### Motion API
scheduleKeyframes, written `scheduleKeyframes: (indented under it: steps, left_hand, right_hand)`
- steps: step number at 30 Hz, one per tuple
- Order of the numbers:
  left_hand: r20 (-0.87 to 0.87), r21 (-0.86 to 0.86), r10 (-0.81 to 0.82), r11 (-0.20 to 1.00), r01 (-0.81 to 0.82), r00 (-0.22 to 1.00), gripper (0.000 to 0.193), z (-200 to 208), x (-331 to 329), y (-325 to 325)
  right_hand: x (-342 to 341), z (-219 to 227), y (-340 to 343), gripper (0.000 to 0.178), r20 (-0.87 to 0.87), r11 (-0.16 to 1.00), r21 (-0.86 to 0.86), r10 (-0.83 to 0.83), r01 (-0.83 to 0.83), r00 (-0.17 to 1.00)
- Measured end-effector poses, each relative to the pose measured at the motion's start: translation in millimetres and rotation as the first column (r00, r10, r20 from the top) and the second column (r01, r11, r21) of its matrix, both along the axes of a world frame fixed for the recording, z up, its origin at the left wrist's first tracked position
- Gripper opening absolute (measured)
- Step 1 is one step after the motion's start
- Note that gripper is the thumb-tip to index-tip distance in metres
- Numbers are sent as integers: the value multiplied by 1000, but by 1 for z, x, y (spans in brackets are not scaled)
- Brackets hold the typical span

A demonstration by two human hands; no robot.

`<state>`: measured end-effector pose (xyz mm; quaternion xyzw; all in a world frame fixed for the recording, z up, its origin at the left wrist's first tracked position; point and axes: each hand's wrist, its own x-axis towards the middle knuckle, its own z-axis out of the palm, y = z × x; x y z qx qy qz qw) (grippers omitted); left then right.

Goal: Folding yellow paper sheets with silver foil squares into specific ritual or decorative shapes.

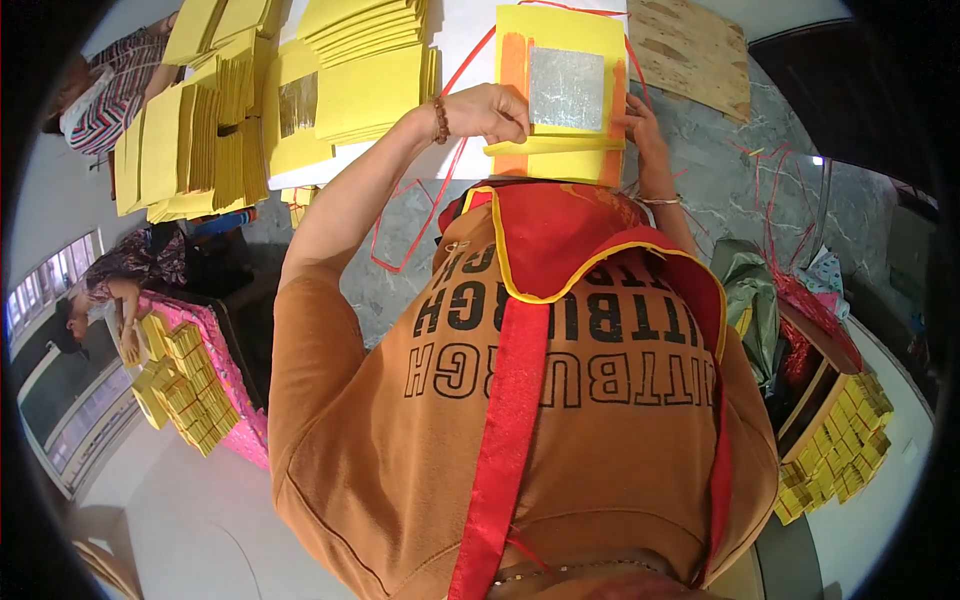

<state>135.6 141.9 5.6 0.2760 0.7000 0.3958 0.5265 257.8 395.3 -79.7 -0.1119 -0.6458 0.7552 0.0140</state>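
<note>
My left grip [498, 114] pinches the folded strip [572, 146] along the lower part of the yellow sheet [567, 92] (silver square in its middle) — it lies on the white surface [455, 35]. My right grip [640, 132] is at its right edge — whether holding, I cannot tell. Yellow paper stacks [370, 95] sit leftward.

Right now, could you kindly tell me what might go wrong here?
The red string runs close to the left hand, so it could snag. The left forearm lies near a stack and might nudge it. The sheet might crease crooked if the strip across it shifts.
</note>
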Motion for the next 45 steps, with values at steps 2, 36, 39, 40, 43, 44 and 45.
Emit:
scheduleKeyframes:
  steps: [2,36,39,40,43,44,45]
  left_hand:
    - [-9,6,2,1000,-2,1000,11,-1,1,-2]
    - [-667,185,356,930,-317,654,22,-12,-2,-5]
    - [-527,243,556,823,-513,643,27,-28,-11,8]
    - [-433,307,659,749,-587,615,28,-33,-14,10]
    - [-370,266,691,719,-642,621,27,-43,-22,15]
    - [-370,266,691,719,-641,621,27,-46,-23,15]
    - [-297,258,729,683,-683,617,28,-49,-24,16]
  right_hand:
    - [1,-14,6,37,-66,994,-98,32,-39,997]
    - [-42,50,3,23,28,859,472,207,-196,978]
    - [-59,46,-2,27,52,940,325,94,-106,994]
    - [-65,46,-4,31,24,971,233,45,-49,999]
    - [-75,40,-7,38,-25,965,256,-61,65,998]
    - [-76,38,-7,38,-26,964,256,-62,67,998]
    - [-77,37,-7,40,-50,970,235,-49,59,998]
